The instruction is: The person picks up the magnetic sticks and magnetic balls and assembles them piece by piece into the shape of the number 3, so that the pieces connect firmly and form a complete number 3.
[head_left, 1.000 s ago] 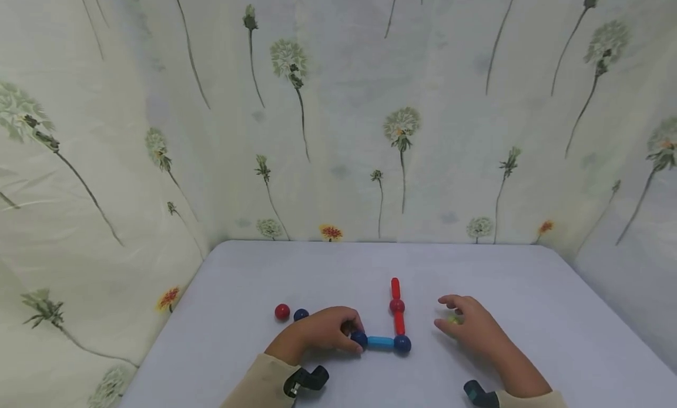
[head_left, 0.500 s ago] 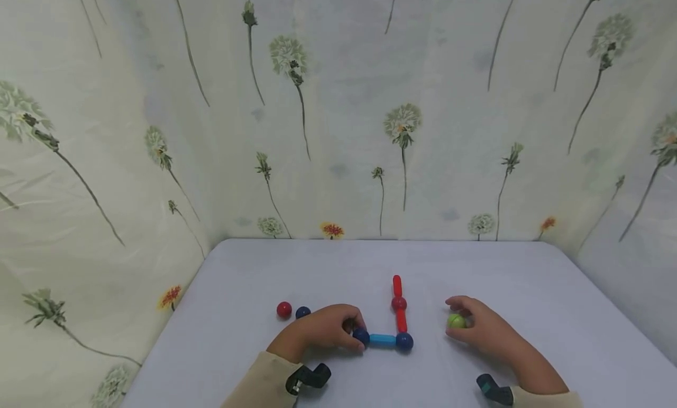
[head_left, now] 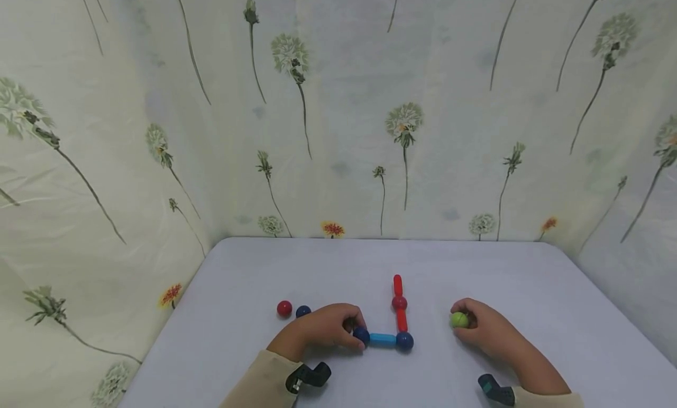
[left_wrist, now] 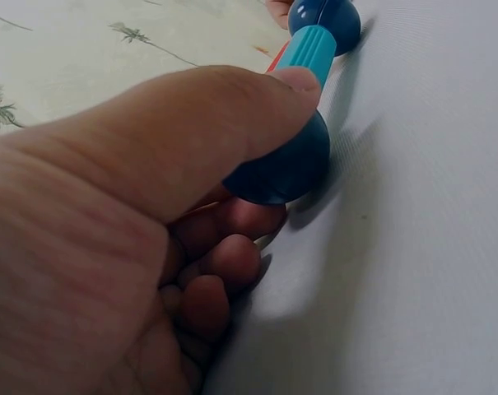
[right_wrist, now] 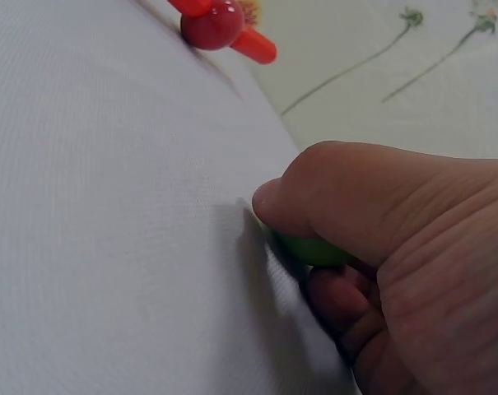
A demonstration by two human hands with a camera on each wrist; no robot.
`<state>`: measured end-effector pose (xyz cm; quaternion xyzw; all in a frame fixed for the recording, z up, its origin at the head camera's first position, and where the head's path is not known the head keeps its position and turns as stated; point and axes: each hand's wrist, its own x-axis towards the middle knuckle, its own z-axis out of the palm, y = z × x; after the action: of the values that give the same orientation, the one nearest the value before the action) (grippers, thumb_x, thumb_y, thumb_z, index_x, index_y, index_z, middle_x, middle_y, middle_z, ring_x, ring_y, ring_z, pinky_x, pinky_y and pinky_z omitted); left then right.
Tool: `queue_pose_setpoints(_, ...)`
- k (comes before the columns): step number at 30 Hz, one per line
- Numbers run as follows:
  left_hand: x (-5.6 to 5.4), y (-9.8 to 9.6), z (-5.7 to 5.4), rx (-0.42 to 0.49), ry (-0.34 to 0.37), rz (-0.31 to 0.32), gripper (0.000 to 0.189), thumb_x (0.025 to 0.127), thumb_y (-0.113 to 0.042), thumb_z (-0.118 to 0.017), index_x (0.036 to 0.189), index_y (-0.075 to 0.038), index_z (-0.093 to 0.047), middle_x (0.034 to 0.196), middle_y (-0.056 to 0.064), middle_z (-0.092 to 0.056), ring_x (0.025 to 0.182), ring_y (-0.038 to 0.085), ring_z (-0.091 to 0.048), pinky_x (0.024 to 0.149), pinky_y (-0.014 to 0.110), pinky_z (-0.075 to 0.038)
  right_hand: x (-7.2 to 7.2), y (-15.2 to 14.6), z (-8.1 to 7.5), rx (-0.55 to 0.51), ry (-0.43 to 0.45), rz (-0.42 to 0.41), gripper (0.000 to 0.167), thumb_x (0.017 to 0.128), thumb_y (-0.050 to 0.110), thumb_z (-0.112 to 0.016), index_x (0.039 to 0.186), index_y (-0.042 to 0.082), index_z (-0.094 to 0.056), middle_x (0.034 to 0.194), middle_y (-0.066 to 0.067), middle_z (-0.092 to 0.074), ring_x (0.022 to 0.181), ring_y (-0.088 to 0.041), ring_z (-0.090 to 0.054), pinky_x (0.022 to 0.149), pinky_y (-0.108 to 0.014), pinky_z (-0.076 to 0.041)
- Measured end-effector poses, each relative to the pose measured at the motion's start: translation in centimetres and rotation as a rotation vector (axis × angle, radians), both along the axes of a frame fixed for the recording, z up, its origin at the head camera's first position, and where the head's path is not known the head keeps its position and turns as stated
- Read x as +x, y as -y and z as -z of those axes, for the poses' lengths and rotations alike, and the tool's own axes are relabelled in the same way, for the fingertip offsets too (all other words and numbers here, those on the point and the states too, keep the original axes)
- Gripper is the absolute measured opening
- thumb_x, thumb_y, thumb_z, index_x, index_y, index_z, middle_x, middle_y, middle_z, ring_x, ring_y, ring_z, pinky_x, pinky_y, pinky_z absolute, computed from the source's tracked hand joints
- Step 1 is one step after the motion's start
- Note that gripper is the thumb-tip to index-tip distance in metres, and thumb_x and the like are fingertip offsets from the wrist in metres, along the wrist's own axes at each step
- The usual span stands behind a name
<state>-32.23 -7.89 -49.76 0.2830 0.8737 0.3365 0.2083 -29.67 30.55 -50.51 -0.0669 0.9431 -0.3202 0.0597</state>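
Note:
My left hand (head_left: 333, 327) grips a dark blue ball (left_wrist: 290, 169) between thumb and fingers. A light blue rod (head_left: 382, 340) joins that ball to a second dark blue ball (head_left: 404, 341). From there a red rod (head_left: 402, 320) runs away from me to a red ball (head_left: 399, 303), with another red rod (head_left: 398, 285) beyond it, so the pieces form an L on the table. Over on the right, my right hand (head_left: 483, 328) holds a green ball (head_left: 459, 320) in thumb and fingers. The right wrist view shows only a sliver of it under the thumb.
A loose red ball (head_left: 284, 308) and a dark blue ball (head_left: 303, 311) lie to the left, behind my left hand, which partly covers the blue one. The white table (head_left: 317, 267) ends at a dandelion-patterned cloth (head_left: 344, 131) at the back and sides.
My right hand has shifted slightly right, and its fingers have closed round the green ball. The left hand keeps its grip on the dark blue ball. The view has tipped a little.

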Motion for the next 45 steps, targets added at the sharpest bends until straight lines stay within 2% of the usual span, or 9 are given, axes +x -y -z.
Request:
queue_pose_setpoints(11, 0.17, 0.05, -0.13, -0.009, 0.012, -0.01, 0.023, 0.086, -0.026, -0.088, 0.1, -0.028, -0.07, 0.089, -0.007, -0.062, 0.084, 0.009, -0.055, 0.075, 0.026, -0.047, 0.04, 0.05, 0.18, 0.014, 0.01, 0.025, 0.042, 0.089, 0.025, -0.083, 0.124, 0.011, -0.065, 0.107, -0.001, -0.065, 0.094, -0.018, -0.056, 0.082, -0.037, -0.048)
queue_pose_setpoints(19, 0.13, 0.06, -0.51, -0.002, 0.012, -0.018, 0.024, 0.085, -0.026, -0.088, 0.1, -0.028, -0.07, 0.09, -0.007, -0.062, 0.085, 0.009, -0.055, 0.076, 0.026, -0.047, 0.0, -0.14, -0.22, 0.003, 0.006, 0.042, 0.044, 0.084, 0.032, -0.088, 0.119, 0.015, -0.068, 0.107, 0.0, -0.069, 0.096, -0.017, -0.06, 0.085, -0.039, -0.05)
queue_pose_setpoints(26, 0.04, 0.15, -0.25, 0.0, 0.007, -0.01, 0.023, 0.086, -0.027, -0.088, 0.1, -0.029, -0.07, 0.089, -0.008, -0.062, 0.085, 0.009, -0.054, 0.075, 0.026, -0.046, -0.12, -0.2, 0.13, 0.025, -0.01, 0.053, 0.043, 0.082, 0.035, -0.089, 0.116, 0.016, -0.069, 0.105, 0.001, -0.069, 0.096, -0.017, -0.061, 0.086, -0.042, -0.052)
queue_pose_setpoints(33, -0.1, 0.09, -0.03, 0.009, 0.007, 0.004, 0.023, 0.085, -0.027, -0.088, 0.1, -0.028, -0.07, 0.089, -0.008, -0.062, 0.084, 0.009, -0.054, 0.075, 0.025, -0.046, -0.12, 0.07, 0.25, 0.04, -0.023, 0.097, 0.042, 0.081, 0.039, -0.089, 0.112, 0.017, -0.07, 0.105, 0.001, -0.071, 0.095, -0.016, -0.062, 0.086, -0.044, -0.052)
queue_pose_setpoints(41, -0.19, 0.06, 0.08, 0.007, 0.003, 0.01, 0.023, 0.085, -0.027, -0.088, 0.1, -0.028, -0.07, 0.089, -0.008, -0.061, 0.084, 0.008, -0.054, 0.075, 0.025, -0.046, -0.17, -0.3, 0.57, 0.047, -0.041, 0.133, 0.048, 0.084, 0.05, -0.084, 0.114, 0.016, -0.067, 0.108, -0.001, -0.072, 0.1, -0.02, -0.063, 0.086, -0.046, -0.051)
queue_pose_setpoints(45, -0.11, 0.08, 0.0, 0.0, 0.004, 0.003, 0.024, 0.085, -0.027, -0.088, 0.1, -0.028, -0.07, 0.09, -0.008, -0.062, 0.084, 0.009, -0.054, 0.075, 0.025, -0.046, -0.29, -0.04, 0.46, 0.032, -0.053, 0.142, 0.051, 0.085, 0.049, -0.084, 0.117, 0.013, -0.068, 0.111, -0.004, -0.073, 0.102, -0.022, -0.066, 0.088, -0.048, -0.053)
